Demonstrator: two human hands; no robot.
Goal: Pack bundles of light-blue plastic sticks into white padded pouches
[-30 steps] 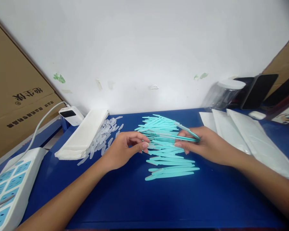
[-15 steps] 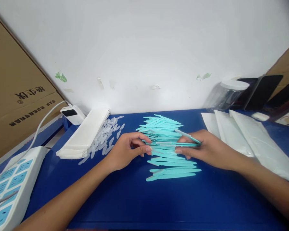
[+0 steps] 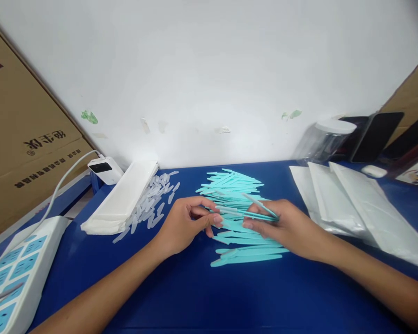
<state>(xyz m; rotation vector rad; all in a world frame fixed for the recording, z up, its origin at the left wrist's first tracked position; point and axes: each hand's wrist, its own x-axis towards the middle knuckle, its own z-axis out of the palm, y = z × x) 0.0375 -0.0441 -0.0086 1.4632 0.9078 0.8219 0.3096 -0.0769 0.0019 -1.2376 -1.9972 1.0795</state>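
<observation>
My right hand (image 3: 287, 227) is closed around a few teal eyebrow razors, one slanting up above the others. A translucent cap (image 3: 228, 211) covers the left end of a held eyebrow razor (image 3: 252, 215). My left hand (image 3: 188, 225) pinches that cap's end between thumb and fingers. Under and behind both hands spreads a pile of teal razors (image 3: 231, 182); its middle is partly hidden. Nearer me, several more razors (image 3: 249, 257) lie side by side. Loose translucent caps (image 3: 152, 197) are heaped to the left of my left hand.
Left of the caps lies a stack of white sleeves (image 3: 120, 199), with a white device (image 3: 106, 170) behind it. A power strip (image 3: 24, 269) sits at the left edge. White plastic packets (image 3: 365, 199) and a clear jar (image 3: 329, 139) occupy the right of the blue table (image 3: 195, 297).
My right hand has moved left toward my left hand, bringing the held razors with it. A razor's capped end now meets my left fingertips. The view has shifted slightly.
</observation>
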